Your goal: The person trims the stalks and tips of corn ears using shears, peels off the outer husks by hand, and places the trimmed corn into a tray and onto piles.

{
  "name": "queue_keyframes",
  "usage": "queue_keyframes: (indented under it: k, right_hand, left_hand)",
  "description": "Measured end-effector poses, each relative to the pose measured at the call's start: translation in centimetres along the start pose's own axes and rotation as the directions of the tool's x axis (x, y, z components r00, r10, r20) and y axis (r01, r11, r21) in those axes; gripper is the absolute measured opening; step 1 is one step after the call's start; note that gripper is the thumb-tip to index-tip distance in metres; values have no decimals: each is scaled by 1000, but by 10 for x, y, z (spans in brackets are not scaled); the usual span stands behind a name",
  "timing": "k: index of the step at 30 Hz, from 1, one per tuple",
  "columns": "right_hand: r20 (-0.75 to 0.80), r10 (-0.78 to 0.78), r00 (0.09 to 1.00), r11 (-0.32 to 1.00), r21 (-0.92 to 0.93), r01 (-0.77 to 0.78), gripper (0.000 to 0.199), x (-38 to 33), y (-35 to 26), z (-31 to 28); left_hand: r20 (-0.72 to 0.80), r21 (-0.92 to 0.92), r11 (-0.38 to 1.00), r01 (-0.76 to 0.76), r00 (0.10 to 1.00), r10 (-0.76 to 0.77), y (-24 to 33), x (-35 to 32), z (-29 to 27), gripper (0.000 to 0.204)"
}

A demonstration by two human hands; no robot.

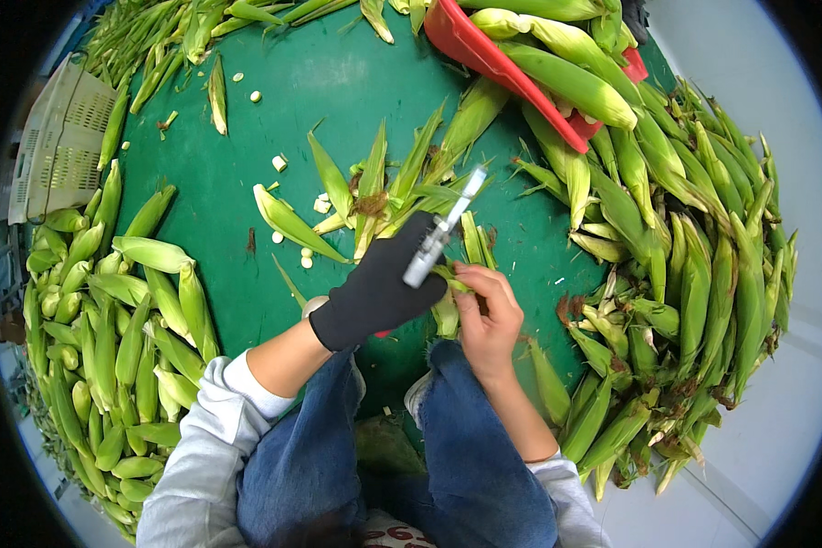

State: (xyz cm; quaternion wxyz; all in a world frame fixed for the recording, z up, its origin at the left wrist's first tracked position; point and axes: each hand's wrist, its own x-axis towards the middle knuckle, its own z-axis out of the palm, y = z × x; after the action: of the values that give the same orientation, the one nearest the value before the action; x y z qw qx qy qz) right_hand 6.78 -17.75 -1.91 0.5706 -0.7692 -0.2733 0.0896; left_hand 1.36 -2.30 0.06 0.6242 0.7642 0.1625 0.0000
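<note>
My left hand point(382, 279), in a black glove, is closed around a white and silver utility knife point(442, 230), which slants up to the right. Beside it my bare right hand point(490, 320) has its thumb and fingers pinched on a green corn husk point(447, 309). The gloved fingers hide part of this husk, and whether a cob is inside cannot be seen. Just beyond both hands, loose husk leaves point(373, 187) with brown silk lie on the green floor point(324, 87). A small bit of red shows under the glove.
Unhusked corn ears are heaped at the left point(123, 356) and along the right point(703, 265). A red basket point(493, 57) of corn tips at the far right. A cream crate point(64, 137) stands far left. Cut cob ends point(279, 163) lie scattered on the floor.
</note>
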Motion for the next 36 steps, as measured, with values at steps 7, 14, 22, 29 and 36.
queue_keyframes:
  k: [7,14,22,29,36]
  right_hand:
    - [11,402,916,620,733,-281,12,-22,27,-1]
    - [97,527,844,337,888,-312,11,-30,43,-16]
    - [577,216,787,838,304,-453,117,-18,58,-15]
    - [269,428,863,689,521,-504,46,-27,115,-43]
    - [158,426,891,290,909,-300,38,18,26,-29]
  left_hand:
    - [108,-660,717,225,973,-206,-56,-2,13,41]
    - [202,-767,549,332,937,-284,-45,-2,24,37]
    - [84,-799,567,199,971,-222,-58,-7,15,30]
    - [365,-414,892,-179,865,343,8,-1,-12,57]
    - [375,-162,987,12,926,51,-65,-21,-23,58]
